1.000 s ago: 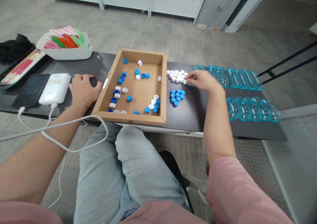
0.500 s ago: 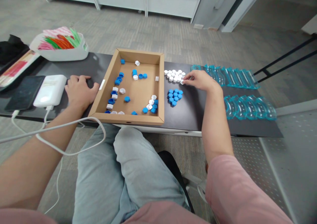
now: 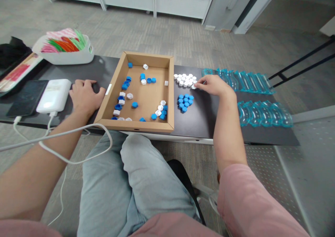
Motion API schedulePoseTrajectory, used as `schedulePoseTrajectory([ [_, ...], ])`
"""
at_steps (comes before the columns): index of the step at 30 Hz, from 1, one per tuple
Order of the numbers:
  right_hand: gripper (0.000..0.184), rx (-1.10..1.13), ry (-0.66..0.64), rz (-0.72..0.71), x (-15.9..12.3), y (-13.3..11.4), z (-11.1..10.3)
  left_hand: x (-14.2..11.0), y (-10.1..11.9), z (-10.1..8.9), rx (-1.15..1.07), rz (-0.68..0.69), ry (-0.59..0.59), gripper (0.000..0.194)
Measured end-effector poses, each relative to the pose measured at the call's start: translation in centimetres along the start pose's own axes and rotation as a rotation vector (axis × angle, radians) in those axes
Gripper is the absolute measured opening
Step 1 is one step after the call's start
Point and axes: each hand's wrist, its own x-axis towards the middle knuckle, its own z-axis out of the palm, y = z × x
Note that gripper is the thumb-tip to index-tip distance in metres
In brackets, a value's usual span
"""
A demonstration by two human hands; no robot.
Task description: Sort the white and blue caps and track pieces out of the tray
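My right hand [image 3: 213, 84] pinches a small white hexagonal piece [image 3: 193, 87] at the near right edge of a cluster of white hexagonal pieces [image 3: 184, 79] on the dark table. Closer to me lies a cluster of blue hexagonal pieces [image 3: 185, 101], packed side by side. Left of both clusters stands a shallow cardboard box [image 3: 154, 125], with blue and white pieces scattered inside, some along its left wall and in its near right corner. Flat on the table, fingers apart, my left hand [image 3: 85, 96] rests beside the box's left wall, holding nothing.
Two rows of clear teal plastic trays [image 3: 251, 81] lie to the right. On the left are a white power bank [image 3: 53, 95] with cables, a dark phone-like slab [image 3: 27, 97] and a white basket [image 3: 69, 57] of colourful strips. A white cable [image 3: 75, 134] loops over my left forearm.
Hardly anything differs. My right hand stays at the white cluster with its fingertips on the same edge piece, and my left hand has not moved; the whole view shifts very slightly.
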Motion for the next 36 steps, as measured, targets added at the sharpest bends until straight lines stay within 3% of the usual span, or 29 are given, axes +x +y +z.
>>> schedulePoseTrajectory([
  [13,0.042,-0.033,0.030,-0.020,0.2,0.5,0.2,-0.1,0.2,-0.2,-0.015,-0.010,-0.007,0.075],
  [20,0.033,0.035,0.102,-0.038,-0.3,-0.4,-0.3,0.0,-0.1,0.2,-0.020,-0.008,0.006,0.075],
  [27,0.027,0.077,-0.056,-0.045,-0.5,-1.0,-0.2,0.1,0.0,0.1,-0.005,-0.003,0.001,0.075],
  [36,0.024,0.118,0.104,-0.082,-0.6,-3.0,0.2,0.1,-0.3,0.4,-0.029,0.002,0.009,0.073],
])
